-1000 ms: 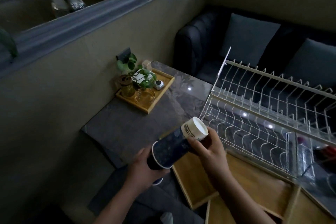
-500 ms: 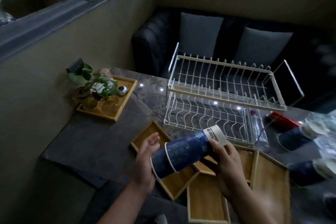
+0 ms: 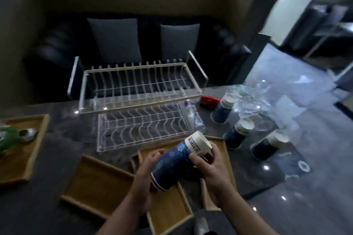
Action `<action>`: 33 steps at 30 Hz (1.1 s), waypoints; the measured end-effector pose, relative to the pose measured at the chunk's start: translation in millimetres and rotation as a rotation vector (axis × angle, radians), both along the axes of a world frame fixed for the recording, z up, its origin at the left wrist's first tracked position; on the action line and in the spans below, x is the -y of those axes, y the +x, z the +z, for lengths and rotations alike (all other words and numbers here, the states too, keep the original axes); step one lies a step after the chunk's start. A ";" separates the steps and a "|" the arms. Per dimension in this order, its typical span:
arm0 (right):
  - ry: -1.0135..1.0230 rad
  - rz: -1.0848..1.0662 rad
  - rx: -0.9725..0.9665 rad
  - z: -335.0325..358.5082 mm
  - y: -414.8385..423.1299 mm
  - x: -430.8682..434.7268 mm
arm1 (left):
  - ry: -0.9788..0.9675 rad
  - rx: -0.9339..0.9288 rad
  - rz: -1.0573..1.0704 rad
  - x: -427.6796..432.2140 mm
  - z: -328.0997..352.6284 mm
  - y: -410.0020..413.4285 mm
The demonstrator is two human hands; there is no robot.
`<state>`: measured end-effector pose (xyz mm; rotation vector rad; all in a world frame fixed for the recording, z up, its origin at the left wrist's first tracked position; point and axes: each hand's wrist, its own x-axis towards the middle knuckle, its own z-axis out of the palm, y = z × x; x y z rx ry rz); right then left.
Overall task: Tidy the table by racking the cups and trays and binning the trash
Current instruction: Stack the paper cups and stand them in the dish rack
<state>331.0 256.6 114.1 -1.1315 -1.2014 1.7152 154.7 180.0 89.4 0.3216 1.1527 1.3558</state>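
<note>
I hold a stack of dark blue paper cups (image 3: 176, 160) on its side, white base up and to the right. My left hand (image 3: 145, 179) cups the open rims; my right hand (image 3: 209, 166) grips the base end. The stack hovers over several bamboo trays (image 3: 97, 181) lying loose on the table. Just behind stands the empty white two-tier wire rack (image 3: 141, 89). Three more blue cups stand upside down to the right (image 3: 222, 109) (image 3: 238, 133) (image 3: 267, 145). A red can (image 3: 209, 100) and crumpled clear plastic (image 3: 252, 101) lie behind them.
A bamboo tray (image 3: 28, 149) with a plant and small items sits at the left edge. A clear plastic bottle (image 3: 193, 118) lies against the rack's right side. A dark sofa with two cushions (image 3: 114, 38) stands behind the table. Open floor lies to the right.
My view has swung right, bringing the whole rack, the loose cups and trash into sight. The cup stack stays held in both hands at about the same tilt.
</note>
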 end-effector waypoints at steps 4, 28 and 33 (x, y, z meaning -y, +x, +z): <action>0.061 -0.073 0.063 6.0 45.8 -33.4 | 0.144 -0.779 -0.391 -38.6 7.3 22.9; -0.011 -0.312 0.677 -120.9 280.1 -225.1 | -0.161 -0.474 0.015 -156.0 -54.1 150.2; 0.046 -0.413 0.578 -105.3 273.0 -219.2 | -0.171 -0.517 0.015 -154.0 -51.5 141.9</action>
